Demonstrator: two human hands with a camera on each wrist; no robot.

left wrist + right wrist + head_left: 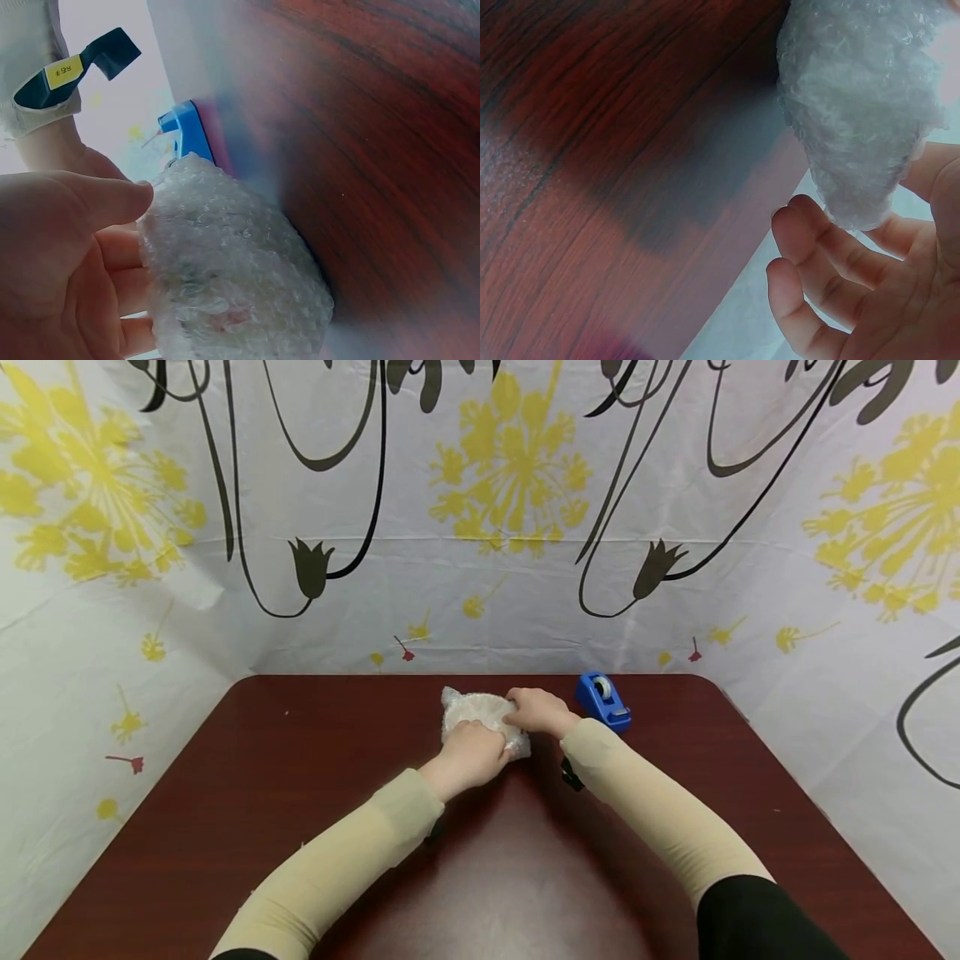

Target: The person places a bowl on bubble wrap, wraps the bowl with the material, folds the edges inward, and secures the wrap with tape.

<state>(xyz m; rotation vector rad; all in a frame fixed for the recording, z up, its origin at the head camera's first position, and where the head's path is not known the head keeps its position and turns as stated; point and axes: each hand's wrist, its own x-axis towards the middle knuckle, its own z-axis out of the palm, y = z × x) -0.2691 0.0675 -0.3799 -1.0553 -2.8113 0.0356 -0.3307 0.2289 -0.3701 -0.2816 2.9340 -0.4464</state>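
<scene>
A roundish bundle in bubble wrap [480, 710] lies near the far edge of the table, its top pale and flat. Through the clear wrap in the left wrist view [232, 262], faint dark and reddish patches show; what is inside is hidden. My left hand [474, 752] holds the bundle's near side, thumb along the edge and fingers partly behind the wrap. At the right side, my right hand [538, 710] grips the wrap. In the right wrist view, its thumb and a finger go behind the wrap's narrow end [855, 195], while the other fingers curl below it.
A blue tape dispenser [603, 700] with a roll of tape stands just right of the right hand. The dark red-brown table [187, 810] ends at a white hanging sheet [337, 643] printed with flowers, behind and at both sides.
</scene>
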